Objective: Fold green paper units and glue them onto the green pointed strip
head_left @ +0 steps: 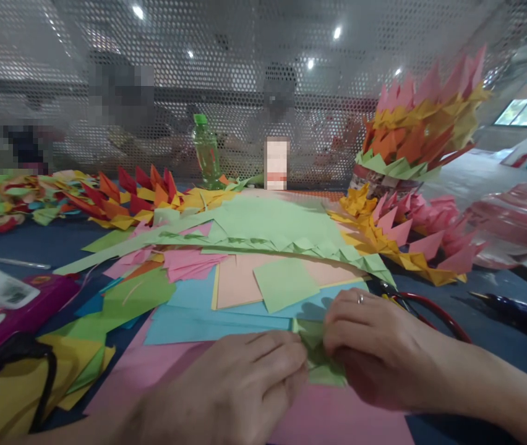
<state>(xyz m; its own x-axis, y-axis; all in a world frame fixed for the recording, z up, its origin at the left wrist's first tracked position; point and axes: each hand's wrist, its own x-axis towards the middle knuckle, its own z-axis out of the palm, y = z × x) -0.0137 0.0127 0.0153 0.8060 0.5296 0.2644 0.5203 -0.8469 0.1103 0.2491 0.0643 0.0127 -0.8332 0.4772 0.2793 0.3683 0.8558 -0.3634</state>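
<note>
A small piece of green paper point(321, 364), creased and partly folded, lies on the pink sheet point(347, 414) in front of me. My left hand point(249, 377) presses on its left side with the fingers together. From the right, my right hand point(370, 340), with a ring on one finger, pinches its other side. The undersides of both hands' fingertips are hidden. Just beyond them, a flat green square point(286, 284) rests on peach and blue paper point(184, 315). Behind that stretches a strip of folded green points point(268, 246).
Red-handled scissors point(435, 312) and a dark pen-like tool point(514, 306) lie right. A purple device point(22, 315) with a black cord is left. A green bottle point(206, 154) stands behind, near a perforated metal screen point(245, 74). A tiered paper-petal piece point(421, 130) rises at right.
</note>
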